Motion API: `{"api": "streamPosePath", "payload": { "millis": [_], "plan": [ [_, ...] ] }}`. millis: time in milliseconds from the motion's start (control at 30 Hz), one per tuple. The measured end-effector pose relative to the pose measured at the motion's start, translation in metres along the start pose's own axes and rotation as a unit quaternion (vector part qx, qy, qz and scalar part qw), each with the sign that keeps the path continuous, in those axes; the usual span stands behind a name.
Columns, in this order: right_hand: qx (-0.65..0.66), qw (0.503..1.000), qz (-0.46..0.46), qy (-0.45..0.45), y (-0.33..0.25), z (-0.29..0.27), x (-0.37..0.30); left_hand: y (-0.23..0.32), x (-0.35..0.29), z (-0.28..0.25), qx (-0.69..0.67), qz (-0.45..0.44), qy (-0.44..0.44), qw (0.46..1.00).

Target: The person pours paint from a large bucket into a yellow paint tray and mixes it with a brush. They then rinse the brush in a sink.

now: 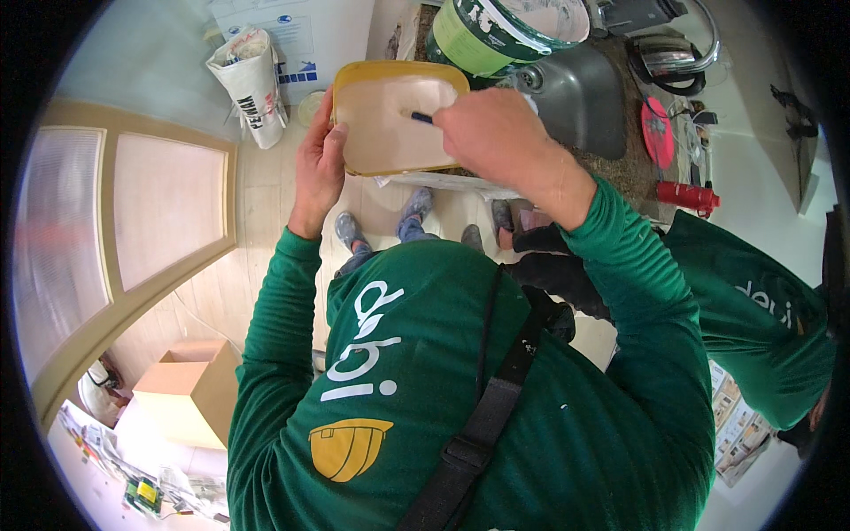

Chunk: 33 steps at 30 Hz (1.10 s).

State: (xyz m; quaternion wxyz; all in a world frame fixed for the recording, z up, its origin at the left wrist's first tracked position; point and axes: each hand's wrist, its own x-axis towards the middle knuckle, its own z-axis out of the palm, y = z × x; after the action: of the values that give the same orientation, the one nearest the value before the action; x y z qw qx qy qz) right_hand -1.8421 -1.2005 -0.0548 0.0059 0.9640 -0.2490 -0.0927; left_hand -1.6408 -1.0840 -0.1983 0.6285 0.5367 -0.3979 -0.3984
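Note:
A yellow rectangular tub (343,88) with rounded corners holds pale pinkish paint (381,133). My left hand (320,170) is closed on the tub's left wall, with the thumb lying along the near side. Over the tub's right part, my right hand (496,133) grips a slim dark-handled paintbrush (421,117). The brush's light brown end touches the paint near the middle; its bristles are hard to make out. Just beyond the tub stands a large green bucket (474,40) with paint-smeared walls and pale paint inside.
Right of the bucket are a dark sink (580,102), an electric kettle (668,62), a pink disc (657,133) and a red bottle (688,196). A white sack (251,88) stands at the far left. Another person in a green sweatshirt (744,310) is close on my right.

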Motion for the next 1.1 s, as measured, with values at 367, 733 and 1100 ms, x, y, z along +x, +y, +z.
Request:
{"api": "streamPosePath", "payload": {
  "millis": [367, 733, 1100],
  "plan": [
    [0.014, 1.000, 0.014, 0.021, 0.007, -0.006, 0.006, -0.006, 0.006, 0.002, -0.005, 0.010, 0.004, 1.000],
    [0.035, 0.997, 0.071, 0.009, 0.025, -0.016, -0.013, -0.001, 0.005, 0.000, 0.006, -0.019, 0.000, 1.000],
    [0.033, 0.992, 0.115, -0.033, 0.021, -0.026, -0.017, -0.004, 0.008, 0.000, 0.010, -0.014, -0.004, 1.000]
  ]
}}
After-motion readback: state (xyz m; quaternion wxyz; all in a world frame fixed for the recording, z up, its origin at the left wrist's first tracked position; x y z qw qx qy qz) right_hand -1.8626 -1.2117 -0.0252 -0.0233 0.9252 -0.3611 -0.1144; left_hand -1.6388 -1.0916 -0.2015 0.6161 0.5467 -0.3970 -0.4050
